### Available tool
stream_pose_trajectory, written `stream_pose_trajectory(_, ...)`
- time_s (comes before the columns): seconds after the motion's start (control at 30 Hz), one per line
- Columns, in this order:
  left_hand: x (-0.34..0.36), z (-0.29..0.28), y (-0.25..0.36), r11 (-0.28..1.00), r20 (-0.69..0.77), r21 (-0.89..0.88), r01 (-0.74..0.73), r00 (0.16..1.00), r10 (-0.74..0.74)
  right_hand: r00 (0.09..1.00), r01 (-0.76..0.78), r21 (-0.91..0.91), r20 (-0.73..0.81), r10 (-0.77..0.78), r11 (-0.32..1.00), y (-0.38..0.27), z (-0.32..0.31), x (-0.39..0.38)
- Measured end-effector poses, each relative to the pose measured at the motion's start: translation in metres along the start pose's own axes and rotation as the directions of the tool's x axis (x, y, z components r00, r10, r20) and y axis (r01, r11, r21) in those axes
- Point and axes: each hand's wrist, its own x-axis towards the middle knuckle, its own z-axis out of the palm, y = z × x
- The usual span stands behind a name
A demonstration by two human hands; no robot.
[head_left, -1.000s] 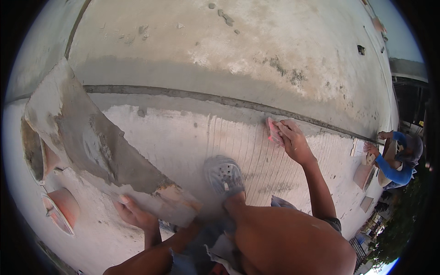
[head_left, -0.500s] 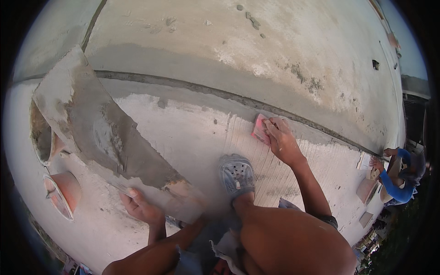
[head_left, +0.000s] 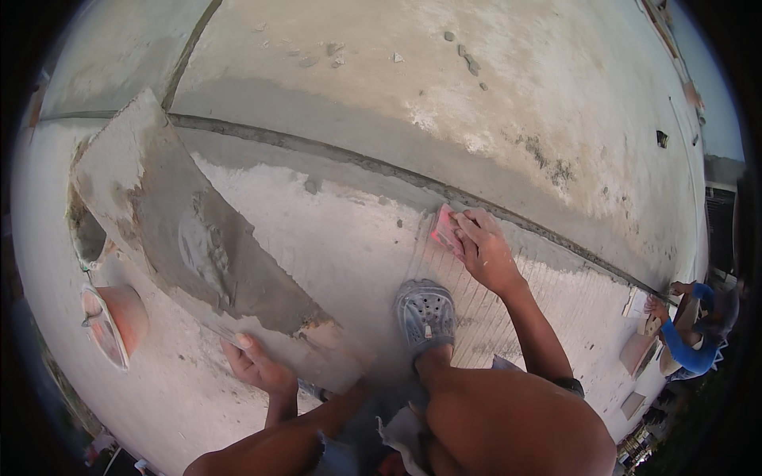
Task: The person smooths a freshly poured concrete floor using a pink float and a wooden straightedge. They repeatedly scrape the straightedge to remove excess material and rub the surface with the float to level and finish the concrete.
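My right hand (head_left: 486, 250) is closed on a flat pink pad (head_left: 447, 232), whose exact kind I cannot make out. The pad is tilted against the floor at the grey cement band just on the near side of the narrow groove (head_left: 349, 159). At the lower left, my left hand (head_left: 258, 366) grips the edge of a long board (head_left: 119, 170), thumb on top and fingers underneath. Wet grey cement (head_left: 226, 254) covers much of the board's upper face. My foot in a grey clog (head_left: 426, 311) stands on the floor between both hands.
A reddish bucket (head_left: 131, 317) lies on its side at the left, with another container (head_left: 86, 226) partly behind the board. At the far right, a person in blue sleeves (head_left: 686, 341) works by the groove near another bucket (head_left: 637, 353). Small cement lumps (head_left: 468, 59) lie beyond the groove.
The whole view has shifted, so floor, board and clog appear farther right and lower. Against the floor, my right hand and the pink pad have slid left along the groove. My left hand keeps its hold.
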Motion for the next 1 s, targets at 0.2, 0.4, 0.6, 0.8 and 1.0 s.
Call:
stream_pose_trajectory(0.2, -0.002, -0.013, -0.012, 0.997, 0.054, 0.020, 0.072, 0.996, -0.073, 0.998, 0.008, 0.025, 0.064, -0.009, 1.000, -0.016, 0.019, -0.005)
stream_pose_trajectory(0.4, 0.000, -0.032, -0.020, 1.000, 0.167, -0.003, 0.017, 0.986, -0.016, 0.996, 0.005, -0.075, -0.085, -0.011, 0.997, -0.020, 0.022, 0.022)
stream_pose_trajectory(0.6, -0.002, -0.019, -0.012, 1.000, 0.107, 0.027, 0.014, 0.994, -0.016, 0.993, 0.077, 0.117, 0.084, -0.087, 0.990, -0.038, 0.039, 0.012)
stream_pose_trajectory(0.8, 0.002, -0.013, -0.008, 1.000, 0.067, -0.002, -0.010, 0.998, 0.010, 0.997, 0.072, 0.002, 0.017, -0.072, 0.997, -0.033, 0.041, 0.046)
stream_pose_trajectory(1.0, 0.001, -0.008, -0.003, 0.997, 0.076, -0.073, -0.004, 0.997, 0.010, 0.993, 0.112, 0.030, -0.026, -0.111, 0.993, -0.044, 0.046, 0.064)
